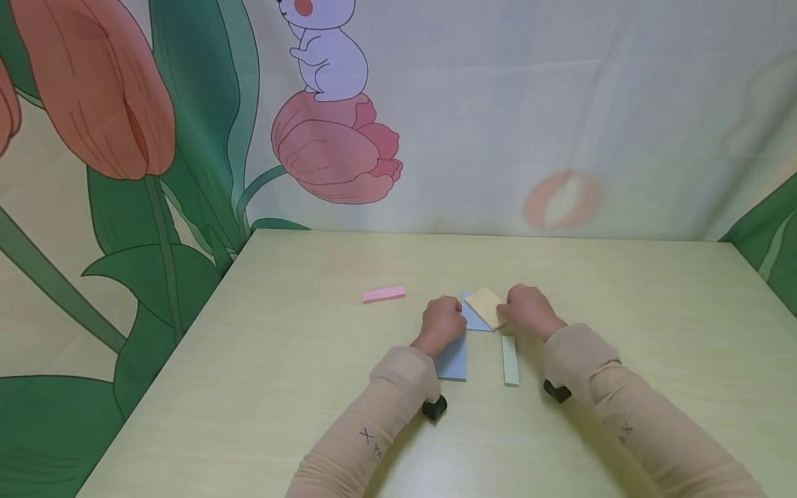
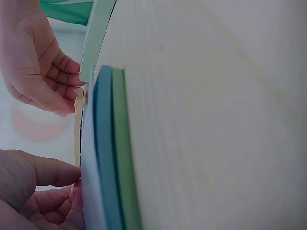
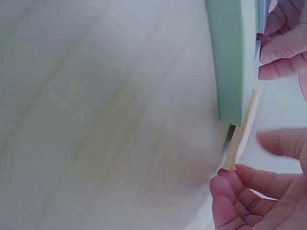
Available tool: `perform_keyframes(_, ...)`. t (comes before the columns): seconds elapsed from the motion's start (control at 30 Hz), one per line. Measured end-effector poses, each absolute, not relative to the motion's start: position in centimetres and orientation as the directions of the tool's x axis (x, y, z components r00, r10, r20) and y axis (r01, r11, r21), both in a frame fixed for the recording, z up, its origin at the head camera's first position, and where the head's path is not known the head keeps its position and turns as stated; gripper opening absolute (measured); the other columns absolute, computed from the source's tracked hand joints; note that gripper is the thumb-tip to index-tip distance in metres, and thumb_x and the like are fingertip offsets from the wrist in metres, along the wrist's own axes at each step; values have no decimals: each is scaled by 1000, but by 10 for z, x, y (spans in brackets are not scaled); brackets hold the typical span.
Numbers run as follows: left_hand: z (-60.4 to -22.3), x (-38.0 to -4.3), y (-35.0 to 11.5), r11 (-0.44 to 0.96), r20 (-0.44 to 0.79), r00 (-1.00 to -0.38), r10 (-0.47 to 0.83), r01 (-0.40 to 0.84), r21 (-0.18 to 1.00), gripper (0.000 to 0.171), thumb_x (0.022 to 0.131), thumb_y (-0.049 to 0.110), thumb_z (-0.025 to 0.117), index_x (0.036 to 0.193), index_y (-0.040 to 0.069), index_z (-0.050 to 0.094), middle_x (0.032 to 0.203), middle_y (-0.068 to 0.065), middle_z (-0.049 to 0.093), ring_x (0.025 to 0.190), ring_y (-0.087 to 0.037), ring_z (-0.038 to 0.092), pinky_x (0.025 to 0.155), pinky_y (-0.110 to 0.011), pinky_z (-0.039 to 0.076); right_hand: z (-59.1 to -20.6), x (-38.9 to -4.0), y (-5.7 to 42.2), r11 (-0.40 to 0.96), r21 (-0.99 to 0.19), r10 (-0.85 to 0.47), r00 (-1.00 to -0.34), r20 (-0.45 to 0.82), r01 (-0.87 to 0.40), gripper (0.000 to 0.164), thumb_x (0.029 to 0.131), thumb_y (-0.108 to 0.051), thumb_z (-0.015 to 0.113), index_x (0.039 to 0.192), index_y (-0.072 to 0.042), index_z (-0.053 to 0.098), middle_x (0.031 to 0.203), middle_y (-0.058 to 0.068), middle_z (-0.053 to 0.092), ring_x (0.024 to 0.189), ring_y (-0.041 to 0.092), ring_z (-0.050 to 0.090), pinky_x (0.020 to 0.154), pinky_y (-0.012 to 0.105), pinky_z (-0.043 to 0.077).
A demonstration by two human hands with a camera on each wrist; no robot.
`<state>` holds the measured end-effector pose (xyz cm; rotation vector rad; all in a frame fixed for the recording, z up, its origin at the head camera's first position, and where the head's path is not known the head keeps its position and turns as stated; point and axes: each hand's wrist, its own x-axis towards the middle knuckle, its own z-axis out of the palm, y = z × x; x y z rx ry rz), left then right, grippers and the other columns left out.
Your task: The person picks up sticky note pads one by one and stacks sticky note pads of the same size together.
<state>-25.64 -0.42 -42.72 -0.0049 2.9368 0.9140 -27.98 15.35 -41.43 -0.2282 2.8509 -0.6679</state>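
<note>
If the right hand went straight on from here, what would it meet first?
The light yellow piece, which the right hand seems to be touching. Beyond it, the left hand looks roughly in line, though depth there is unclear.

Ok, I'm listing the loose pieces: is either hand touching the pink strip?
No, on the table the pink strip lies well away from both the left hand and the right hand.
</note>
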Motion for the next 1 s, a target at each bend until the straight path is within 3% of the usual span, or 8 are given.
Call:
perform_keyframes(0.1,-427,-257,-5,818,-65,-998,8,-31,574,22,77,2,53,94,4,66,90,-6,66,69,-15,52,61,-24,45,-415,-283,157,873,-471,-214,-968,-128,-130,18,78,-8,49,70,4,60,62,7,54,54,14,43,50,22,35)
perform_keyframes(0.23,-428,-257,-5,810,-77,-997,7,-39,585,23,78,2,53,96,4,66,91,-6,66,69,-14,52,60,-22,45,-416,-285,159,859,-497,-206,-972,-113,-124,19,75,-6,50,79,5,65,76,13,64,63,18,51,56,24,40)
perform_keyframes(0.43,-428,-257,-6,809,-61,-998,8,-29,587,22,77,1,53,94,4,67,91,-6,66,69,-15,53,61,-23,45,-418,-285,159,836,-542,-181,-975,-127,-85,18,74,-6,52,79,5,66,70,10,63,58,14,50,52,21,39)
perform_keyframes(0.73,-428,-256,-6,807,-49,-999,13,-19,590,21,76,0,52,90,4,67,80,-5,64,62,-12,47,52,-19,37,-419,-282,156,807,-588,-168,-975,-144,-53,17,73,-3,51,78,6,66,59,6,60,46,6,47,46,18,39)
perform_keyframes(1.0,-429,-256,-6,814,-57,-998,11,-24,581,22,77,1,52,94,3,66,89,-7,66,67,-14,52,58,-22,44,-420,-281,154,782,-624,-154,-968,-196,2,15,73,-2,53,78,4,66,55,2,57,46,7,48,45,18,39)
